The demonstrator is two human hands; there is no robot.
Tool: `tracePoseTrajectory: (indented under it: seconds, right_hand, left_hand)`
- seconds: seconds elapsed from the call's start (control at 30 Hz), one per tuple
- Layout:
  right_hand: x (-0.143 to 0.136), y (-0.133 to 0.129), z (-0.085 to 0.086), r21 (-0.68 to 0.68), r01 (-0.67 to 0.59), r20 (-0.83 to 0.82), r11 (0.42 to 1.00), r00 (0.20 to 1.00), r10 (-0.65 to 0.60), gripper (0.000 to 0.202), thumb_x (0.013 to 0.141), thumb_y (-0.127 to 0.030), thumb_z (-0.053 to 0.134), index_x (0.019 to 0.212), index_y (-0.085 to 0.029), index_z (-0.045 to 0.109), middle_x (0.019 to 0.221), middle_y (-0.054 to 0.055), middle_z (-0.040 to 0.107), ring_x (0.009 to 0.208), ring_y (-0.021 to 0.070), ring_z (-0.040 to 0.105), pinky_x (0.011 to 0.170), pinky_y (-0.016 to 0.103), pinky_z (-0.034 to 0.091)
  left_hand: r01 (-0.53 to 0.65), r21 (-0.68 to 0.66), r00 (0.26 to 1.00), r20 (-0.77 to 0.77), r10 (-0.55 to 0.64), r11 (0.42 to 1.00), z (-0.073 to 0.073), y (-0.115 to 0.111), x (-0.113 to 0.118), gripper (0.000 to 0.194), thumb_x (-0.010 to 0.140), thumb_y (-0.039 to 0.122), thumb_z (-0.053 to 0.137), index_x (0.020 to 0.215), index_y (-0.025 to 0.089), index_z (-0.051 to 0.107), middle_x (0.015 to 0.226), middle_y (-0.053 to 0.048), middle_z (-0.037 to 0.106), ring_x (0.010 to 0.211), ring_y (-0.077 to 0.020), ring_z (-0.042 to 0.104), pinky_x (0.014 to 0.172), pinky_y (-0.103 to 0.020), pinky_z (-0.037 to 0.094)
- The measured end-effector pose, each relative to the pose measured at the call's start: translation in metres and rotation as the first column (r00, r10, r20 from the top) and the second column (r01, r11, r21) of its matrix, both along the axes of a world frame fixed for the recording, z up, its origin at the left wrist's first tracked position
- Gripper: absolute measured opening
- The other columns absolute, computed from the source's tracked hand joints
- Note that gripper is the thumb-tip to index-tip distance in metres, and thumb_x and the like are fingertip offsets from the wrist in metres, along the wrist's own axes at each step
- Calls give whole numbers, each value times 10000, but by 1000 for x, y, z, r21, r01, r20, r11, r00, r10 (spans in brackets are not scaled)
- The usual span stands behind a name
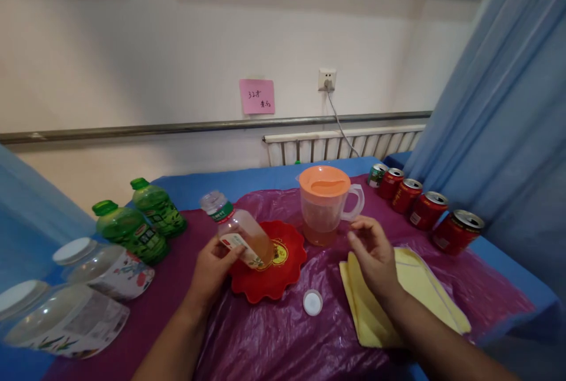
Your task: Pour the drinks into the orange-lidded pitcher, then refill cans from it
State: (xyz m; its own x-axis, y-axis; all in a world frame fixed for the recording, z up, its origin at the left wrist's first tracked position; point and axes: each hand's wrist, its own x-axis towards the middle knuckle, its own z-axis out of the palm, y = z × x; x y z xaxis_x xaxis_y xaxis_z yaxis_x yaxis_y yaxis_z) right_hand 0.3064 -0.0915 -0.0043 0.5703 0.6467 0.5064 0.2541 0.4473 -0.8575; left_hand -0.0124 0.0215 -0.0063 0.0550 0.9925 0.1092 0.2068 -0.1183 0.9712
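Observation:
My left hand [216, 266] grips an uncapped clear bottle [246, 233] with a green neck band, part full of amber drink. It leans, its mouth towards the upper left, over a red scalloped plate [289, 272]. Right of the plate, a clear pitcher [325, 211] with an orange lid [322, 181] contains some amber liquid. My right hand [375, 254] is just below the pitcher's handle, thumb and fingers apart, with nothing seen in it. A white bottle cap [312, 302] lies in front of the plate. Beneath my right wrist is a folded yellow cloth [424, 286].
Two green bottles [130, 230] and two white-lidded jars [104, 272] line the left side. Several drink cans [428, 211] form a row at the right. Purple plastic sheeting [265, 334] covers the table. A wall socket [327, 80] has a cord plugged in.

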Motion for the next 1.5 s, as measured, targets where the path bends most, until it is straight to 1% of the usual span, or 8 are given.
tracePoseTrajectory:
  seconds: [0.27, 0.47, 0.57, 0.87, 1.03, 1.23, 1.37, 1.5]
  right_hand:
    - [-55, -11, -17, -314, -308, 99, 898, 930, 354, 186, 864, -280, 642, 1045, -239, 664, 958, 36, 677, 823, 185, 642, 775, 337, 542]
    - [-88, -6, 4, -423, -388, 261, 819, 813, 520, 770, 739, -381, 803, 1447, -276, 518, 1492, 113, 546, 1386, 317, 504, 1158, 506, 404]
    - [-100, 4, 15, -436, -368, 310, 821, 795, 521, 998, 638, -484, 871, 1514, -304, 426, 1552, 111, 491, 1427, 357, 458, 1179, 544, 380]
    - [-107, 5, 36, -319, -292, 387, 902, 829, 405, 590, 669, -448, 830, 1193, -315, 591, 1128, 41, 707, 1034, 284, 678, 935, 436, 550]
    - [-61, -20, 47, -228, -208, 279, 951, 922, 268, 457, 728, -358, 789, 1138, -240, 625, 994, 42, 714, 831, 216, 669, 750, 337, 553]
    - [50, -35, 60, -246, 95, 147, 964, 987, -60, 525, 748, -505, 799, 1146, -218, 615, 953, 72, 732, 768, 224, 670, 668, 333, 537]
    - [119, -4, 65, -274, 478, 321, 835, 864, -389, 727, 678, -663, 782, 1182, -168, 613, 834, 62, 698, 737, 247, 648, 697, 373, 508]
    - [162, 58, 65, -408, 605, 525, 684, 768, -367, 728, 693, -672, 747, 1188, -150, 635, 1011, 123, 733, 894, 286, 682, 776, 378, 496]
  left_hand:
    - [-34, 77, 997, 72, 29, 996, 8, -6, -2, 772, 563, 651, 863, 1117, 151, 663, 1118, -139, 774, 1015, -329, 743, 866, -412, 614]
    - [144, 89, 985, -112, -134, 986, 14, -20, 5, 763, 489, 536, 921, 1113, 161, 693, 1058, -122, 793, 966, -356, 754, 848, -428, 623]
    - [226, 121, 961, -191, -201, 967, 13, -24, 8, 742, 499, 482, 922, 1146, 182, 716, 1122, -119, 785, 1020, -369, 742, 923, -465, 603]
    - [372, 137, 917, -207, -341, 918, 7, -25, 4, 780, 535, 436, 921, 1266, 253, 718, 1228, -94, 762, 1112, -390, 719, 996, -492, 575]
    - [402, 115, 914, -111, -391, 908, -3, -16, -1, 744, 665, 465, 872, 1351, 273, 657, 1323, -122, 715, 1211, -368, 679, 1021, -489, 566]
    - [290, 120, 951, -145, -272, 949, -9, -4, 5, 586, 748, 560, 799, 1230, 237, 713, 1139, -122, 790, 1031, -323, 761, 941, -460, 618]
    - [217, 135, 961, -201, -188, 967, -8, 1, 5, 601, 755, 635, 760, 1182, 214, 719, 1076, -121, 804, 964, -307, 777, 905, -432, 634]
    - [166, 162, 957, -266, -119, 973, -14, 10, -2, 641, 736, 709, 729, 1147, 217, 731, 1026, -108, 815, 915, -299, 787, 867, -419, 645]
